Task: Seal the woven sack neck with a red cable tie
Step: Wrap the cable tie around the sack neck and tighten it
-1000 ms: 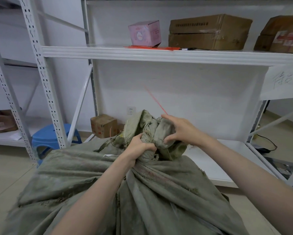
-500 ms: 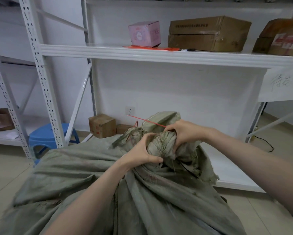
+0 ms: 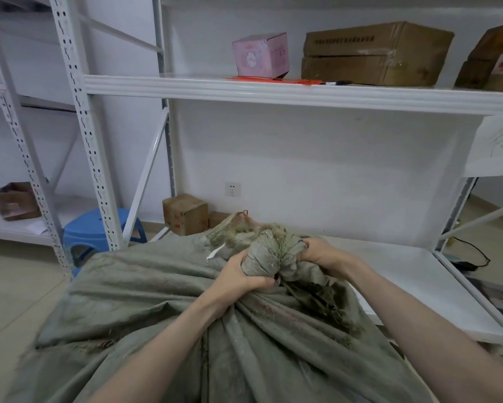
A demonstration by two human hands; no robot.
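Grey-green woven sack fills the foreground, and its sack neck is bunched into a tight, twisted knob at the top. The left hand is clamped on the near left side of the sack neck, fingers curled hard round the gathered cloth. The right hand is on the right side of the neck, fingers clenched into the fabric. Just beyond the neck the frayed mouth splays out, and a thin reddish loop peeks there. I can't tell if it's the tie. Further behind the neck, a small carton and a wall socket. Off to the neck's far left, a blue stool. High above it on the white shelf: red strips, a pink box and a brown cardboard box.
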